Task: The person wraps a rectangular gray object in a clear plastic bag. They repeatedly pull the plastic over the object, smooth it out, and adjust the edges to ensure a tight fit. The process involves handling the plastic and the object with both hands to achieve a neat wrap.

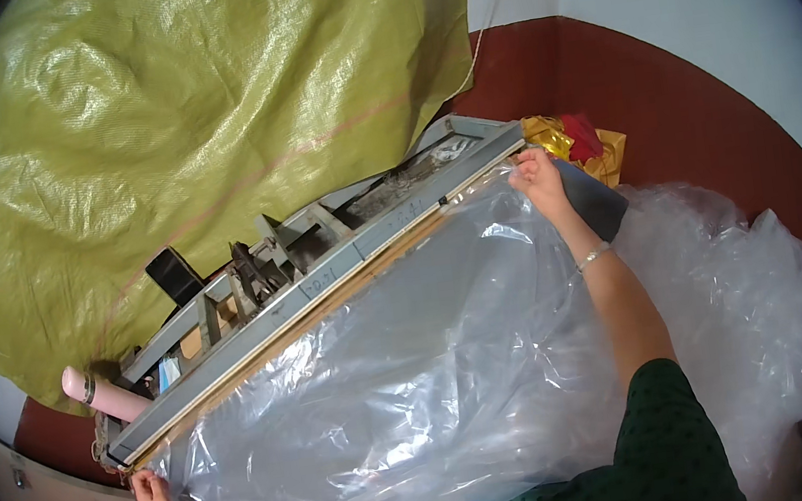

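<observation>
A large sheet of clear plastic film (413, 349) spreads in front of me, its far edge lying along a long grey metal sealing bar (334, 277) that slants up to the right. With its fingers closed, my left hand (152, 491) pinches the film's corner by the bar's near left end. My right hand (539, 179) is closed on the film's other corner, beside the bar's far right end. Between the two hands the film looks drawn out, with shiny creases. A wooden strip (274, 356) runs along the bar's near side.
Behind the bar, a metal frame (318, 223) holds a black phone (174, 275) and a pink bottle (103, 392). A big yellow woven sheet (203, 105) hangs at the back. Crumpled clear film (739, 309) heaps at right, below a red and white wall (702, 93). Yellow and red wrappings (588, 142) lie far right.
</observation>
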Demonstrator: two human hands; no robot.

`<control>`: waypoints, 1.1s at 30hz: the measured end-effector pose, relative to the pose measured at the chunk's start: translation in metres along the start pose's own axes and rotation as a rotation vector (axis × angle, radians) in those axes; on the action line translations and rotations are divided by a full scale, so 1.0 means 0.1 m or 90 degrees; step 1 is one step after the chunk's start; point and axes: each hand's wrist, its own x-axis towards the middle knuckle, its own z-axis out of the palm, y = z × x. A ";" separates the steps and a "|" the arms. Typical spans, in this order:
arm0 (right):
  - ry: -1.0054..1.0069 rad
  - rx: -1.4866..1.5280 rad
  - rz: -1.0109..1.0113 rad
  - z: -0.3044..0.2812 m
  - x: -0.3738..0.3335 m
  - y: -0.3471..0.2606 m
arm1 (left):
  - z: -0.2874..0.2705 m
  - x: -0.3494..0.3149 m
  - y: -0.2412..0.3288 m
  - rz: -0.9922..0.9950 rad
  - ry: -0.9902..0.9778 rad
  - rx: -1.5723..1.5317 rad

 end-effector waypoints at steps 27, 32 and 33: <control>-0.738 0.216 -0.139 3.47 -2.63 -2.83 | 0.13 -1.15 2.30 0.107 -0.215 0.211; -0.803 0.000 -0.159 2.78 -2.13 -1.92 | -0.27 -1.38 1.71 -0.159 -0.522 0.313; -0.762 -0.068 -0.128 2.43 -1.92 -1.79 | -0.24 -1.52 1.58 -0.136 -0.565 0.286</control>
